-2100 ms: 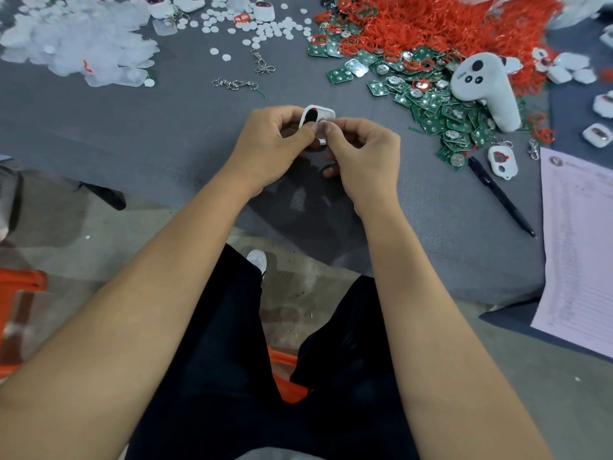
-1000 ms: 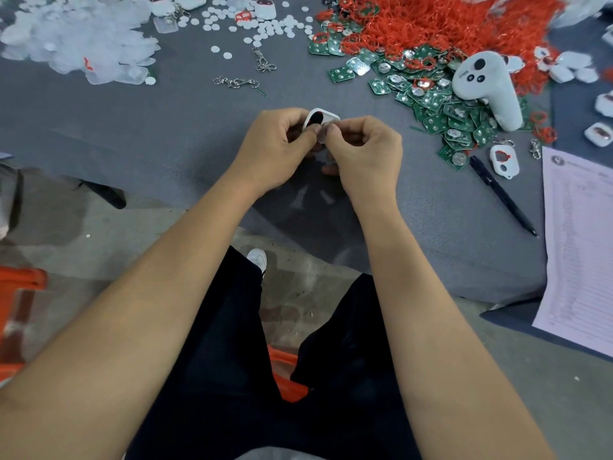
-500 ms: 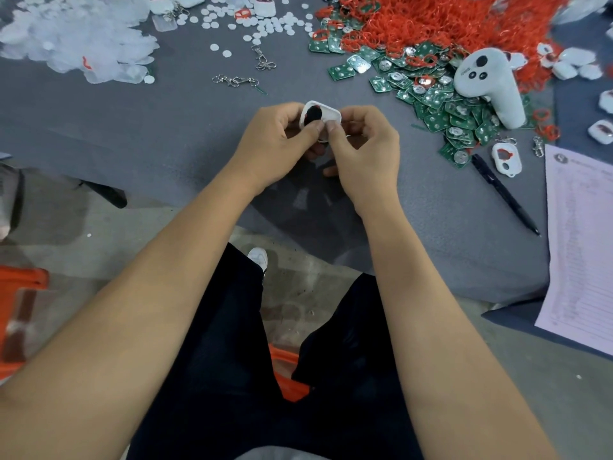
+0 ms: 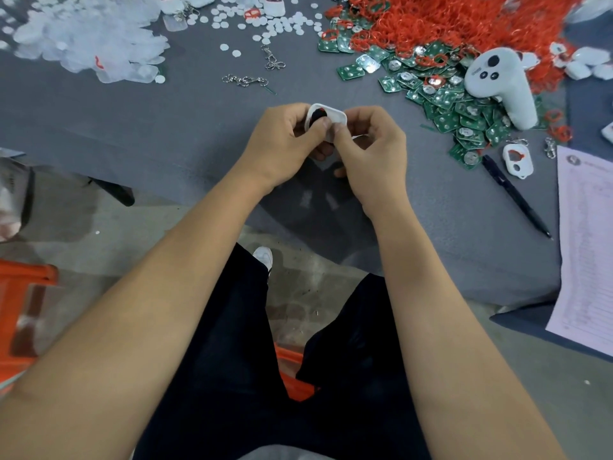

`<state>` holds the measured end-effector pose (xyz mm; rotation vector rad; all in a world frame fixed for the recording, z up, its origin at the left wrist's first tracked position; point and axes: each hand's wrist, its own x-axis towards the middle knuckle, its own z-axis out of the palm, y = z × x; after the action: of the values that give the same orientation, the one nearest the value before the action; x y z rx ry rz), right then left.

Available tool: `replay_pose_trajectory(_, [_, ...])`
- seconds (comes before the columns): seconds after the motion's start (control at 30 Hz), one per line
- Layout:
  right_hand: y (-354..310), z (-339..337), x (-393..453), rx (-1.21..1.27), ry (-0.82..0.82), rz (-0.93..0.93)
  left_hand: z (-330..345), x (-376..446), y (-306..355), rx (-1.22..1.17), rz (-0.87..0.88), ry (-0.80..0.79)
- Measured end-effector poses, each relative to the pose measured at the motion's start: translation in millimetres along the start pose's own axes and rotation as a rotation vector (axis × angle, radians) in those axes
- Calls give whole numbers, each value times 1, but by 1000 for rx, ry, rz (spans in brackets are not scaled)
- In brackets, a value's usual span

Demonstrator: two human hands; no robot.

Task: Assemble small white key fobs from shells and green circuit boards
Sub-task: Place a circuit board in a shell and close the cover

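From the head view I see both hands raised together over the near part of the grey table [image 4: 166,127], holding one white key fob [image 4: 326,116] between them. My left hand [image 4: 282,144] has its fingers curled round the fob's left side, with the thumb pressed on the face next to a dark oval opening. My right hand [image 4: 371,151] pinches the fob's right edge between thumb and curled fingers; the two thumb tips meet on the fob's front. The fob is held just above the table surface, tilted toward the camera; I cannot tell what is inside it. To the right of the hands lies a heap of green circuit boards [image 4: 457,107], and behind that a large pile of red rings [image 4: 447,21]. A white handheld controller [image 4: 501,84] rests on the boards. Near the heap's lower edge lies a single white shell [image 4: 517,161] with a red ring in it, and just beside it a black pen [image 4: 514,197]. A printed sheet of paper [image 4: 587,244] lies at the right edge. At the far left sits a pile of clear plastic pieces [image 4: 86,38], with small white discs [image 4: 275,24] scattered beside it and metal key chains [image 4: 245,80] lying nearer the hands.
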<state>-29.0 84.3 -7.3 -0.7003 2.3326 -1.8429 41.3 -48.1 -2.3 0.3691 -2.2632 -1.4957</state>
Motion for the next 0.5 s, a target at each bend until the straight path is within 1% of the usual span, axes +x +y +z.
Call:
replay_pose_trajectory(0.2, [3,0,1,3,21,20,4,-2,0,159,70,32])
replay_pose_trajectory(0.5, [4,0,2,-43,19,-10,5,-3,2,116,57,46])
